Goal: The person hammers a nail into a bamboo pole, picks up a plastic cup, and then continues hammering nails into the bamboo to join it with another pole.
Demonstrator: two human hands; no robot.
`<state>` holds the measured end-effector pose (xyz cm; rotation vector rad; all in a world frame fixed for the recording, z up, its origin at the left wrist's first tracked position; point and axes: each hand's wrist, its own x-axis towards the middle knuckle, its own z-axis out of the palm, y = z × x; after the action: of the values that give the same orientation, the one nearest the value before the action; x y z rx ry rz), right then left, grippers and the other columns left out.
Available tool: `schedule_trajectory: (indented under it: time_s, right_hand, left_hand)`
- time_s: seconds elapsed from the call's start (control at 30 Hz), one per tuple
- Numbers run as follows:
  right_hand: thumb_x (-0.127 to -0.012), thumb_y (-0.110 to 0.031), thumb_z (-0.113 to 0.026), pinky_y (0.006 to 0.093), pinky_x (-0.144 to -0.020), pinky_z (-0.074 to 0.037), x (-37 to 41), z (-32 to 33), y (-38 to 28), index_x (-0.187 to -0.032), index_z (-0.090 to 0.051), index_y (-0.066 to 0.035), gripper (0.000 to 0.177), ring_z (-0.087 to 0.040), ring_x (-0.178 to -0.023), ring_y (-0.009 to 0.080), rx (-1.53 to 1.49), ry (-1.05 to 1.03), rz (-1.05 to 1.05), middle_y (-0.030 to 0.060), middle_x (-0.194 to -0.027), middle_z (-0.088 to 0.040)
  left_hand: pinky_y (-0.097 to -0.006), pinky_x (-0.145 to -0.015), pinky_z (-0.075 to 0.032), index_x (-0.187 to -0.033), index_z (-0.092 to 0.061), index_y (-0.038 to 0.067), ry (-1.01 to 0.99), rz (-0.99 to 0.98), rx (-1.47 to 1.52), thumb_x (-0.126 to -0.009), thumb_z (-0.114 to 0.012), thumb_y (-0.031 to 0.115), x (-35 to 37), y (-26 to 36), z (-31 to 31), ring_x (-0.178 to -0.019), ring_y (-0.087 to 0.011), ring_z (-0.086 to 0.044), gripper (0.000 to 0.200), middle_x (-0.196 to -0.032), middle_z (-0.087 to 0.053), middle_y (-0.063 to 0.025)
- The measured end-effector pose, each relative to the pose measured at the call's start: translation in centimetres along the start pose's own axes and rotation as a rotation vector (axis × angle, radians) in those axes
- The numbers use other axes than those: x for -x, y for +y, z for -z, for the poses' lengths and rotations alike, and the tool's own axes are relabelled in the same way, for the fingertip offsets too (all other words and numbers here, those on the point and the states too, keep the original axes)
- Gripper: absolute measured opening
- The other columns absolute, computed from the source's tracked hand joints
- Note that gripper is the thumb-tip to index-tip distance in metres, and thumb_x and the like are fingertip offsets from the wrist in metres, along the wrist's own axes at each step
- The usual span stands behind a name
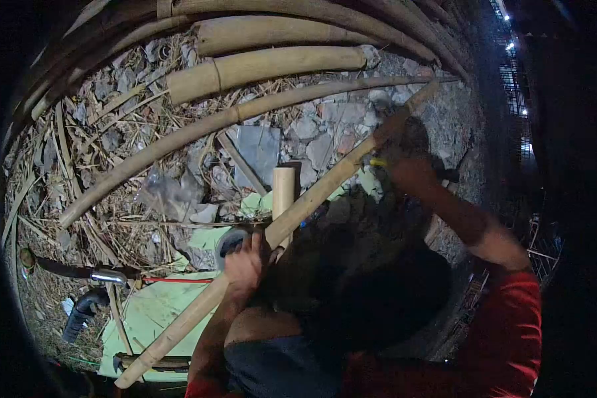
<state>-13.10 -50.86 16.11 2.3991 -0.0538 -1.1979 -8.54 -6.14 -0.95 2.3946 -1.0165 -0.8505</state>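
Long bamboo pole [335, 178]: lies diagonally, near left to far right, over rubble-strewn ground [320, 150]. Left hand [244, 266]: fingers bent over the pole, gripping it, beside a grey ring-shaped object [224, 243]. Right hand [408, 175]: in shadow toward the far right, at the pole, beside a small yellow object [378, 162]; finger closure cannot be determined. Short bamboo piece [283, 191]: pole crosses its near part. Pale green sheet [154, 306]: near left, partly under the pole.
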Motion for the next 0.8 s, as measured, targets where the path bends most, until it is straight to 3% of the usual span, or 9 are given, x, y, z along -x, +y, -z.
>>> schedule_trajectory:
  time_s: [0.1,0.2,0.27,0.37,0.47,0.57,0.67,0.7,0.8]
  right_hand:
    - [-0.09,-0.02,-0.068,0.0482,-0.062,-0.06,2.1,2.1,1.3,-0.1,-0.077,-0.008,0.017,-0.074,-0.069,0.0298,0.095,-0.04,-0.15,0.0135,-0.076,-0.072]
    - [-0.09,-0.018,-0.068,0.0461,-0.06,-0.059,3.2,1.6,-0.5,-0.093,-0.079,-0.009,0.014,-0.074,-0.067,0.0275,-0.097,0.22,-0.27,0.0097,-0.075,-0.074]
    - [-0.089,-0.018,-0.068,0.0457,-0.061,-0.059,3.3,2.9,-2.3,-0.09,-0.079,-0.009,0.014,-0.075,-0.068,0.028,-0.036,0.11,-0.34,0.0089,-0.076,-0.075]
    - [-0.09,-0.018,-0.068,0.0456,-0.062,-0.06,3.5,4.4,-3.7,-0.087,-0.08,-0.009,0.016,-0.075,-0.069,0.0288,0.0,0.0,-0.399,0.0094,-0.076,-0.075]
    - [-0.09,-0.02,-0.068,0.0457,-0.065,-0.061,2.4,2.7,-2.3,-0.087,-0.081,-0.01,0.017,-0.076,-0.071,0.0287,-0.054,0.057,-0.408,0.01,-0.077,-0.075]
    - [-0.091,-0.023,-0.068,0.0455,-0.067,-0.061,0.4,2.3,2.6,-0.09,-0.082,-0.01,0.018,-0.076,-0.073,0.0286,-0.048,0.101,-0.357,0.0105,-0.079,-0.076]
    - [-0.091,-0.026,-0.068,0.0456,-0.069,-0.061,2.2,0.7,2.4,-0.093,-0.082,-0.012,0.02,-0.077,-0.075,0.0292,0.031,0.066,-0.329,0.0112,-0.08,-0.076]
    - [-0.091,-0.027,-0.068,0.0457,-0.07,-0.062,0.6,1.2,2.7,-0.093,-0.082,-0.013,0.02,-0.077,-0.076,0.0294,0.092,0.085,-0.297,0.0115,-0.08,-0.076]
    - [-0.091,-0.026,-0.067,0.0467,-0.071,-0.062,1.4,0.8,1.3,-0.094,-0.082,-0.014,0.019,-0.077,-0.075,0.0291,0.004,-0.044,-0.401,0.0121,-0.083,-0.076]
  left_hand:
    - [-0.0432,-0.068,-0.061,-0.122,-0.057,0.007,-0.081,0.016,-0.04,-0.093,-0.064,0.063,-0.5,0.1,1.3,-0.084,-0.0316,-0.075,0.064,-0.097,-0.071,-0.014]
    - [-0.0424,-0.067,-0.061,-0.119,-0.058,0.006,-0.082,0.018,-0.076,-0.091,-0.065,0.066,-0.2,-0.1,-0.6,-0.082,-0.0318,-0.075,0.066,-0.094,-0.07,-0.0134]
    - [-0.0427,-0.066,-0.06,-0.118,-0.059,0.006,-0.083,0.036,-0.051,-0.092,-0.065,0.065,-0.8,0.8,1.5,-0.081,-0.0314,-0.075,0.064,-0.093,-0.069,-0.0133]
    - [-0.0456,-0.068,-0.06,-0.135,-0.057,0.005,-0.026,-0.023,0.064,-0.095,-0.059,0.065,-0.8,0.3,1.2,-0.084,-0.0345,-0.075,0.072,-0.105,-0.072,-0.0187]
    - [-0.0464,-0.069,-0.06,-0.124,-0.057,0.006,0.063,-0.035,0.042,-0.093,-0.066,0.059,-0.8,0.4,1.4,-0.082,-0.029,-0.074,0.062,-0.096,-0.069,-0.0127]
    - [-0.0459,-0.071,-0.06,-0.133,-0.055,0.006,0.007,-0.062,-0.093,-0.095,-0.065,0.05,-0.7,-0.2,-1.6,-0.082,-0.0283,-0.074,0.059,-0.098,-0.07,-0.0142]
    - [-0.045,-0.071,-0.061,-0.142,-0.052,0.005,-0.346,-0.009,-0.198,-0.094,-0.065,0.041,-0.7,-1.9,-3.7,-0.082,-0.0283,-0.075,0.061,-0.101,-0.071,-0.0162]
    - [-0.0443,-0.072,-0.061,-0.146,-0.049,0.004,-0.087,-0.094,-0.123,-0.096,-0.064,0.046,-0.3,-1.9,-2.4,-0.081,-0.0305,-0.075,0.067,-0.1,-0.071,-0.0172]
    - [-0.0435,-0.073,-0.061,-0.143,-0.051,0.003,-0.084,-0.059,-0.019,-0.097,-0.062,0.054,-0.3,-0.4,0.7,-0.084,-0.0333,-0.076,0.07,-0.104,-0.072,-0.0197]
